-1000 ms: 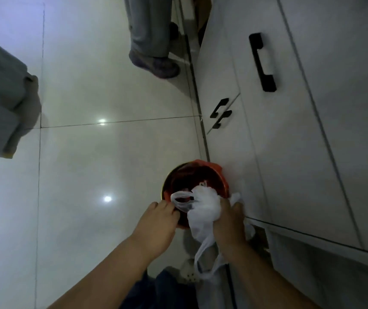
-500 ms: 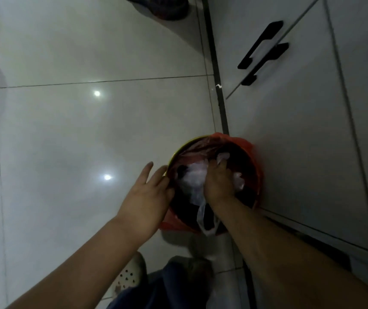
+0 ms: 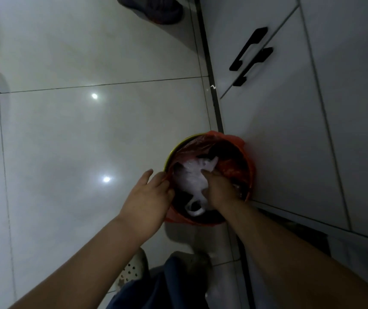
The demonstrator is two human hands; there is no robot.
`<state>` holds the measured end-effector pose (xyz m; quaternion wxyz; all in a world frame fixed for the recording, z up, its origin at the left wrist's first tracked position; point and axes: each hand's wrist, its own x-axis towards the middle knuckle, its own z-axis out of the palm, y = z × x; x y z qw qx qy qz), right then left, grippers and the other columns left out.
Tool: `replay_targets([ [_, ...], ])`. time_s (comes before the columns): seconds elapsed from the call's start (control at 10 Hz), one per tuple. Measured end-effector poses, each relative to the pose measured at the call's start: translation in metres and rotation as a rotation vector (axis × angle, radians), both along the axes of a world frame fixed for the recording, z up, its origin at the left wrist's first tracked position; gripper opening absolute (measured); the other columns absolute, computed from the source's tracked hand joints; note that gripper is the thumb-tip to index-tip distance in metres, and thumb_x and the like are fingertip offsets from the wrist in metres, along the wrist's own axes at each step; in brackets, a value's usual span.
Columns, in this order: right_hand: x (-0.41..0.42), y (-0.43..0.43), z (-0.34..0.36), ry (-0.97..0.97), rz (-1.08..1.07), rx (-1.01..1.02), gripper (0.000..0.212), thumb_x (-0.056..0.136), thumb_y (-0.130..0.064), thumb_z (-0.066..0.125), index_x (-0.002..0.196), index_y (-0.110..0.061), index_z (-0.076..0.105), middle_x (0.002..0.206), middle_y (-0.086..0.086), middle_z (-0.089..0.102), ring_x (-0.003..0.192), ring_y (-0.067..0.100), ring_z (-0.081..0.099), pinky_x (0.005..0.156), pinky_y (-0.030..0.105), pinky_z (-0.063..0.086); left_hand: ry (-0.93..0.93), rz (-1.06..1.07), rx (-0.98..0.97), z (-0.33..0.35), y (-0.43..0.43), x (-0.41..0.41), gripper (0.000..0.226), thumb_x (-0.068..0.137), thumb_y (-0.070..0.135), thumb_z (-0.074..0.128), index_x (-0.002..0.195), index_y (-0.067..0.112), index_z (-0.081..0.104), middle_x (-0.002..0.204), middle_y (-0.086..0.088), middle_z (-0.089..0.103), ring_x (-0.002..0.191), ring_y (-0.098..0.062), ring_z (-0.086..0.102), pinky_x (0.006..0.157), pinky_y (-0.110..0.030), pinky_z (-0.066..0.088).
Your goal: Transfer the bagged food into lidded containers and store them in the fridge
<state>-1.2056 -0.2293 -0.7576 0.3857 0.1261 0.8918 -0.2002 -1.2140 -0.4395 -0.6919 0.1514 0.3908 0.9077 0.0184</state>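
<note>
Right hand (image 3: 217, 188) grip: pressing crumpled white plastic bag (image 3: 192, 179) down inside red-lined bin (image 3: 248, 175), floor edge by cabinet. Left hand (image 3: 148, 200) grip: steadying rim. Step, judged: discarding emptied bag. Next: let go, withdraw.

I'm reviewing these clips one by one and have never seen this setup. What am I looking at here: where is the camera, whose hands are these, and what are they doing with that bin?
No machine here: a person wears one wide-angle camera on the head, looking down at their own bare hands. On the tiled floor, against white cabinet doors, stands a round bin lined with an orange bag. The right hand reaches inside, pressing on a crumpled white plastic bag. The left hand rests at the bin's near rim. The wearer's shoes show at the bottom; another person's shoe shows at the top.
</note>
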Motion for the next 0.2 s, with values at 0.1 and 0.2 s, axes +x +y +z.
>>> replay_targets([
  [0.1, 0.001, 0.003, 0.050, 0.121, -0.114, -0.003, 0.041, 0.092, -0.009, 0.049, 0.133, -0.016, 0.050, 0.137, 0.011, 0.048, 0.122, 0.026, 0.047, 0.102, 0.031, 0.037, -0.034, -0.014, 0.038, 0.037, 0.001, -0.003, 0.020, 0.053, 0.012, 0.061, 0.072, 0.011, 0.066, 0.068, -0.007, 0.062, 0.062, -0.028, 0.059, 0.062, -0.033, 0.045],
  [0.2, 0.008, -0.002, 0.104, 0.227, -0.080, 0.010, 0.031, 0.091, -0.010, 0.050, 0.120, -0.015, 0.059, 0.123, 0.008, 0.059, 0.110, 0.025, 0.056, 0.091, 0.032, 0.045, -0.114, 0.010, 0.009, 0.076, -0.002, -0.002, 0.038, 0.032, 0.010, 0.082, 0.065, 0.011, 0.064, 0.052, -0.003, 0.054, 0.044, -0.023, 0.052, 0.046, -0.024, 0.039],
])
